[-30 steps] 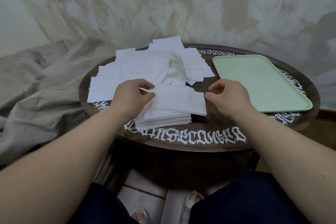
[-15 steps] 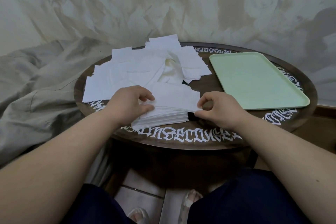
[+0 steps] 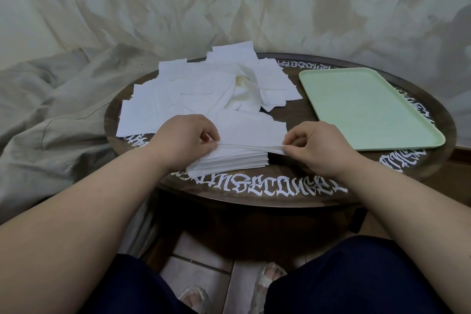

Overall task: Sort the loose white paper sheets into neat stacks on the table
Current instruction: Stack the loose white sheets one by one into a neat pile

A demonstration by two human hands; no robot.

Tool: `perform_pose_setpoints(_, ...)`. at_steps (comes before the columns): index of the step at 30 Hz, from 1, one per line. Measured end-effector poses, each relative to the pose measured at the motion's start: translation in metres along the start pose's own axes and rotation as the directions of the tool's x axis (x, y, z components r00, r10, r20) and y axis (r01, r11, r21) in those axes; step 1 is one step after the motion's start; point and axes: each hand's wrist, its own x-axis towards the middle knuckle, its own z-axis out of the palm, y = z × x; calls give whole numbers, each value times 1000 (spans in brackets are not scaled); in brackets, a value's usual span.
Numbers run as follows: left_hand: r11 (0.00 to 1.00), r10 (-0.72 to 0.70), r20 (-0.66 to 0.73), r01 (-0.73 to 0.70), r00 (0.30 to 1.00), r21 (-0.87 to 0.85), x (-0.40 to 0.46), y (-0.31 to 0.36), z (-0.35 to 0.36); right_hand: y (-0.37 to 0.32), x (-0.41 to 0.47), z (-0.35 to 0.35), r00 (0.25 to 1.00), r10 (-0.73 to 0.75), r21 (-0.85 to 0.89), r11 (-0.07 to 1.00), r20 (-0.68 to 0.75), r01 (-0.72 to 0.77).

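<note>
A neat stack of white paper sheets lies near the front edge of the round dark table. The top sheet is held a little above the stack. My left hand pinches its left edge and my right hand pinches its near right corner. Behind the stack, a loose heap of white sheets spreads over the left and back of the table, some creased in the middle.
A pale green tray lies on the right side of the table. Grey-beige cloth is bunched to the left and hangs behind. White lettering runs round the table rim. My knees and feet are below the table.
My right hand came in from the right and took hold of the top sheet's right corner. The left hand stayed at the sheet's left edge. The camera dipped slightly.
</note>
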Motion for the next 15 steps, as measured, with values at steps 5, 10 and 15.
perform_pose_setpoints(5, 999, 25, -29, -24, 999, 31, 1, 3, 0, 2, -1, -1, 1000, 5, -12, 1000, 19, -5)
perform_pose_setpoints(10, 1000, 15, -27, -16, 1000, -11, 1, 2, -1, 3, 0, 0, 1000, -8, -41, 999, 25, 9)
perform_pose_setpoints(15, 999, 10, -1, -10, 1000, -45, -1, 2, -1, 2, -1, 1, 999, -19, -33, 999, 33, 20)
